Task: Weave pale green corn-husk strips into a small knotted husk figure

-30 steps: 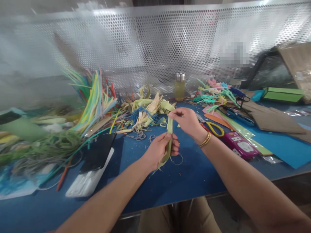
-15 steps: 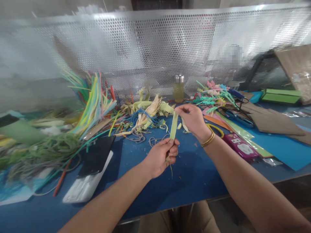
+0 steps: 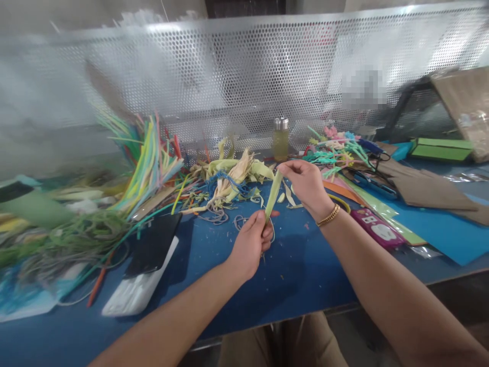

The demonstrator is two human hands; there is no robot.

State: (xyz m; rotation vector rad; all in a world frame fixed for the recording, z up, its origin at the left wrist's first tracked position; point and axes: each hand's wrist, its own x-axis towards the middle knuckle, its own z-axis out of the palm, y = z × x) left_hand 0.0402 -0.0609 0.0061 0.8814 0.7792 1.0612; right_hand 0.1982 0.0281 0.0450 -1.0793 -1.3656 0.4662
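Observation:
A pale green strip of corn husk point(image 3: 273, 193) stretches between my two hands above the blue table. My left hand point(image 3: 252, 242) is closed round its lower end, thumb on top. At the upper end, my right hand point(image 3: 303, 183) pinches the strip between thumb and fingers. Behind the hands lies a heap of corn husks point(image 3: 233, 176), some green and some dry, tangled with blue string point(image 3: 221, 183). Small husk scraps point(image 3: 289, 195) and a loop of grey string point(image 3: 241, 221) rest on the table close by.
A black phone point(image 3: 153, 244) lies on a white object point(image 3: 128, 295) at the left, near colourful pipe cleaners point(image 3: 147, 168) and green netting point(image 3: 91, 232). A lidded jar point(image 3: 280, 140) stands at the back. Rightwards are a purple case point(image 3: 376, 228), blue paper point(image 3: 443, 227) and cardboard point(image 3: 431, 188).
My left hand has turned slightly and shifted a little to the left on the strip, which now leans more. The right hand keeps its pinch nearly in the same place.

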